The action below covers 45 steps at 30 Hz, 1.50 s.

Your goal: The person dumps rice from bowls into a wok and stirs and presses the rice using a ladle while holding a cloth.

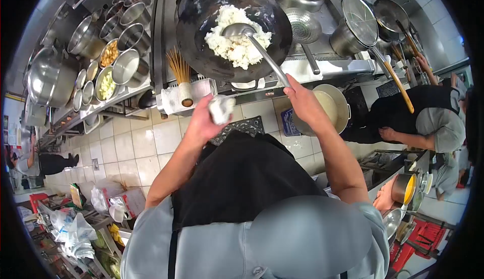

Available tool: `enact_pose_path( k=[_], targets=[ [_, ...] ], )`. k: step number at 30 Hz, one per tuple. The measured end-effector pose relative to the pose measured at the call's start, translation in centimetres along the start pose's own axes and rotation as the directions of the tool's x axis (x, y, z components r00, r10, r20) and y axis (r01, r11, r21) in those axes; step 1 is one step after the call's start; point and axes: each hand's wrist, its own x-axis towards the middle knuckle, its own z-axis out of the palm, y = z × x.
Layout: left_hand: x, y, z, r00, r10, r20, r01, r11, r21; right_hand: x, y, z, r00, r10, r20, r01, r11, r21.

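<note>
A dark wok (191, 42) sits on the stove and holds a heap of white rice (237, 51). My right hand (301, 97) is closed around the end of a metal ladle's handle (267, 59); the ladle's bowl rests on the rice. Below the wok's left side, my left hand (202, 120) grips a crumpled white cloth (221, 109). Just above that hand, a bamboo brush (180, 74) stands on the stove's front ledge.
Metal pots and food containers (107, 85) line the left counter. A perforated skimmer (302, 25) and a strainer on a pot (360, 20) are right of the wok. A large pot (330, 106) stands below my right hand. Co-workers (428, 112) stand at the right; another person is far left.
</note>
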Motion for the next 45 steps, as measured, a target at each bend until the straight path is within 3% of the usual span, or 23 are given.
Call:
enact_pose_path(
  k=[4,8,9,10,13,16,19,23,25,26,28,32,33,34,35,36,37,39,40,41,45],
  targets=[
    [2.0,-0.5,4.5,0.995,-0.016,0.096,0.008,0.996,0.084,-3.9,-3.1,-2.1,0.999,-0.002,-0.04,0.001,1.0,-0.01],
    [6.1,-2.6,6.1,1.0,0.022,-0.01,-0.02,0.989,0.147,-2.5,-0.7,1.0,0.993,0.065,0.096,-0.055,0.994,-0.097],
    [6.6,-3.2,6.6,0.996,0.05,-0.068,-0.035,0.98,0.198,-2.0,0.8,1.2,0.998,-0.048,0.031,0.048,0.999,0.007],
    [7.3,-3.1,7.1,0.989,0.086,-0.118,-0.055,0.968,0.246,-2.3,0.5,0.0,0.999,-0.034,0.027,0.033,0.999,0.017],
    [8.0,-3.4,5.8,0.998,0.056,-0.031,-0.049,0.98,0.195,-7.9,-2.3,-4.2,1.0,-0.022,-0.012,0.023,0.993,0.114],
    [7.8,-3.0,6.4,0.996,0.069,-0.055,-0.061,0.99,0.127,-10.0,1.0,-3.3,0.985,-0.155,-0.074,0.148,0.985,-0.093],
    [7.8,-3.2,5.6,0.998,0.06,-0.002,-0.06,0.992,0.109,-5.0,-0.9,-2.9,0.945,0.247,0.215,-0.293,0.931,0.218],
    [7.3,-1.0,5.0,0.997,0.082,-0.004,-0.082,0.994,0.066,-1.7,-3.2,-2.4,0.976,0.215,0.044,-0.216,0.898,0.383],
    [7.2,-0.3,5.1,0.997,0.075,-0.034,-0.074,0.996,0.042,1.4,-2.7,0.2,0.992,0.034,-0.119,-0.015,0.987,0.157],
    [7.0,-0.1,5.1,0.994,0.108,-0.009,-0.108,0.992,0.067,1.2,-3.4,0.3,0.987,0.163,0.008,-0.162,0.967,0.197],
    [6.7,1.2,6.0,0.983,0.174,0.061,-0.18,0.976,0.12,0.8,-6.6,-0.3,0.876,0.405,0.263,-0.456,0.873,0.172],
    [9.0,8.0,9.4,0.988,0.155,-0.022,-0.153,0.986,0.067,2.3,-7.6,-0.5,0.914,0.315,0.254,-0.378,0.889,0.258],
    [11.4,9.5,9.6,0.995,0.101,0.019,-0.102,0.991,0.085,4.1,-7.9,0.1,0.914,0.324,0.245,-0.389,0.87,0.304],
    [12.5,10.9,10.3,0.984,0.157,0.09,-0.167,0.978,0.124,5.7,-8.4,0.6,0.914,0.331,0.233,-0.397,0.849,0.35],
    [13.1,11.2,10.2,0.983,0.165,0.078,-0.175,0.974,0.146,6.7,-10.1,1.2,0.904,0.377,0.203,-0.427,0.83,0.358],
    [13.7,11.8,10.3,0.982,0.179,0.065,-0.188,0.967,0.172,6.2,-10.3,1.2,0.934,0.32,0.157,-0.357,0.859,0.367],
    [12.4,12.0,10.6,0.99,0.129,0.062,-0.138,0.977,0.164,5.3,-10.0,0.8,0.961,0.254,0.108,-0.276,0.885,0.375],
    [4.9,12.1,13.8,0.997,0.071,-0.025,-0.068,0.99,0.127,3.7,-11.3,-2.3,0.941,0.284,0.181,-0.335,0.851,0.404],
    [4.9,12.3,13.6,0.997,0.067,-0.041,-0.061,0.988,0.144,2.4,-13.0,-5.2,0.873,0.373,0.314,-0.478,0.782,0.399],
    [5.4,12.6,13.5,0.996,0.064,-0.06,-0.054,0.986,0.155,2.5,-12.4,-6.2,0.841,0.386,0.378,-0.52,0.771,0.369],
    [12.0,11.3,9.3,0.981,0.186,0.053,-0.193,0.966,0.172,9.7,-9.1,-2.9,0.915,0.307,0.263,-0.356,0.92,0.165]
  ],
)
